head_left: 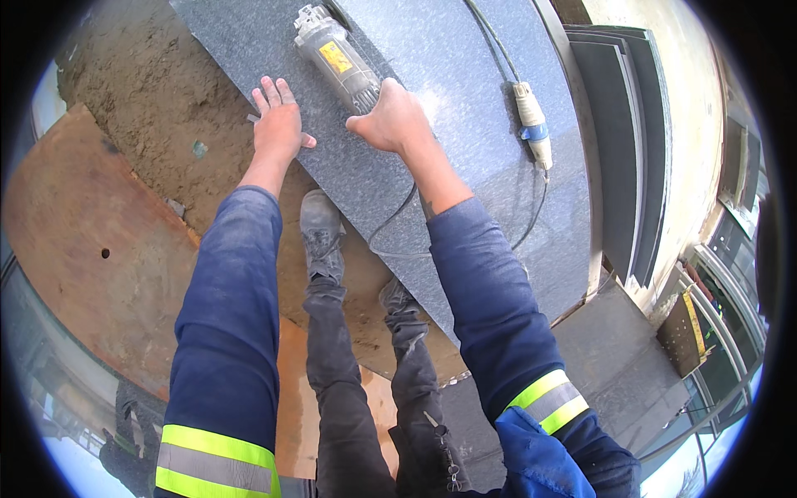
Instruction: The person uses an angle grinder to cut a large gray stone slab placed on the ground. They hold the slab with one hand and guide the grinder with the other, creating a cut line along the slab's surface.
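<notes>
My right hand [384, 118] is wrapped around the rear end of a dusty grey power tool [340, 66] with a yellow label, lying along a grey speckled stone slab [506, 216]. A pale dusty patch shows just right of that hand. My left hand [278, 124] is spread with fingers apart at the slab's left edge, holding nothing. A thin cable runs over the slab to a white and blue plug connector [531, 124], joined to a green cord.
Rough sand [149, 108] and a rusty metal plate [91, 249] lie left. My boots stand below the slab's edge. Dark stone panels [606, 149] lean against a pale surface at the right, with grey paving [606, 357] and a metal piece with a yellow strip [689, 332] below.
</notes>
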### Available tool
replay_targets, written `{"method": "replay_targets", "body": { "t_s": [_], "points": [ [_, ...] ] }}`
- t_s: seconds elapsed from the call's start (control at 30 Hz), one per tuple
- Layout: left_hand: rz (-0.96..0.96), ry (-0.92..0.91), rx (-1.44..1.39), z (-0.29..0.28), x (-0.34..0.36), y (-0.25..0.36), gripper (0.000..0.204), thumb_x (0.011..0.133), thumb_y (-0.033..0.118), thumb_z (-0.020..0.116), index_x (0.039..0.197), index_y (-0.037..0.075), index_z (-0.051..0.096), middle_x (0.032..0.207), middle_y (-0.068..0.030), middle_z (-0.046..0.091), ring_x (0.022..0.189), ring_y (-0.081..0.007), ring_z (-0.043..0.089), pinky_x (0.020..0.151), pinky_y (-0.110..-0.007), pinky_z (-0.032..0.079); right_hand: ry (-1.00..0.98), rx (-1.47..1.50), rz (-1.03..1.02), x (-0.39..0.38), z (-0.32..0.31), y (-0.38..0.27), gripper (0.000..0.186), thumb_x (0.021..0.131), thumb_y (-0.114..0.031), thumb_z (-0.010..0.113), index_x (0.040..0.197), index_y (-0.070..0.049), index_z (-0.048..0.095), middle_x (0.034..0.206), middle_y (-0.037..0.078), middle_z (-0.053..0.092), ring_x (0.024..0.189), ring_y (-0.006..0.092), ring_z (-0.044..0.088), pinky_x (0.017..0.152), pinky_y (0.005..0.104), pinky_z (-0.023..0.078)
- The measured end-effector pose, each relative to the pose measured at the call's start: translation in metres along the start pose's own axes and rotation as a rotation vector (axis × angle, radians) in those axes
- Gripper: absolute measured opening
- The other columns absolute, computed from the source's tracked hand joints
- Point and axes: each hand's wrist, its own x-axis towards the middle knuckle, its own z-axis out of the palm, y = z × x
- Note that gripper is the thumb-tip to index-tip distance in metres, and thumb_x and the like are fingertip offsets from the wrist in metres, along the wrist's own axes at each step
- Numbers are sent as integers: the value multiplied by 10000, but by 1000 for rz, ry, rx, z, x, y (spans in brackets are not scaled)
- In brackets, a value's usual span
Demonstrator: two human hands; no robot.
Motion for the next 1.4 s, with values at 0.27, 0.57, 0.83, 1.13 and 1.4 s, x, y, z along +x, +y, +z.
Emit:
{"method": "replay_targets", "body": {
  "t_s": [0.27, 0.57, 0.83, 1.13, 1.4],
  "points": [
    [4, 24, -27, 2, 1, 1, 1378, 637, 195, 1002, 1663, -54, 116, 1737, -315, 58, 1604, -499, 120, 1184, -535, 462, 26, 15, -39, 20, 0, -10, 669, 712, -313, 840, 1144, 164, 655, 1087, 362, 727, 1039, 452, 745, 906, 455, 607],
    [1, 7, 0, 2, 1, -2, 1404, 632, 224, 1000, 1666, -50, 91, 1732, -324, 45, 1597, -509, 129, 1211, -527, 435, -27, -9, 25, -21, -7, 2, 609, 728, -271, 845, 1172, 83, 627, 1125, 304, 740, 1095, 439, 734, 961, 482, 596],
    [0, 12, -1, 2, 1, 0, 1406, 635, 227, 999, 1665, -52, 85, 1734, -319, 50, 1597, -508, 131, 1214, -526, 431, 4, 9, 9, 1, 1, -1, 611, 723, -280, 846, 1182, 68, 645, 1162, 294, 738, 1116, 432, 731, 974, 474, 594],
    [-28, -12, 10, -2, 0, 2, 1396, 641, 223, 998, 1669, -40, 90, 1738, -310, 47, 1601, -496, 135, 1216, -514, 432, 5, -9, -14, 6, -1, -6, 641, 727, -316, 845, 1172, 104, 654, 1134, 316, 734, 1083, 428, 738, 945, 456, 599],
    [-11, 4, 12, 3, 2, -2, 1402, 640, 222, 996, 1669, -43, 81, 1738, -310, 48, 1601, -496, 129, 1231, -508, 413, 5, -6, 24, -20, 0, 5, 593, 725, -282, 849, 1162, 63, 643, 1161, 300, 734, 1118, 433, 728, 979, 478, 590]
  ]
}}
